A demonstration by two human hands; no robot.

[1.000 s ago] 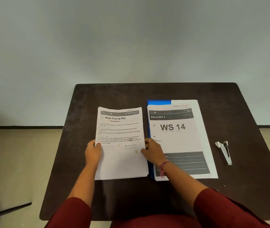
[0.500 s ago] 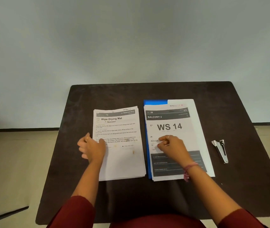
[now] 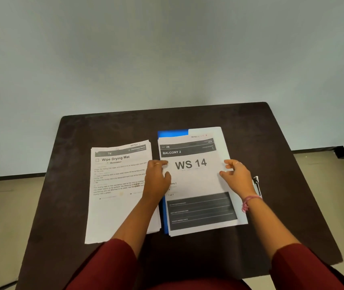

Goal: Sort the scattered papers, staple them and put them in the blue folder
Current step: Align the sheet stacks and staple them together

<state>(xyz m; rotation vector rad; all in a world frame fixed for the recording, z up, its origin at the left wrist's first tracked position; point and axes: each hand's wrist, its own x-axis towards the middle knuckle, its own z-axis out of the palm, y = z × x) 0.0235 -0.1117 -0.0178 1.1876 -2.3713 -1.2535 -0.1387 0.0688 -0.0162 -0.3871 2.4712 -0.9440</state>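
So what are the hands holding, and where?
Both hands, left and right, are on the WS 14 sheet at its side edges; a firm grip cannot be told.

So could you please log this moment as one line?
left hand: on WS 14 stack | right hand: same stack | stapler: untouched

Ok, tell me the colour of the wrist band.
Pink, on the right wrist band, head view.

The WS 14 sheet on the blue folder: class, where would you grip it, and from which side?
Probably by its two long side edges, one hand from each side. The WS 14 sheet lies flat on the blue folder, and the left hand and right hand already sit at those edges.
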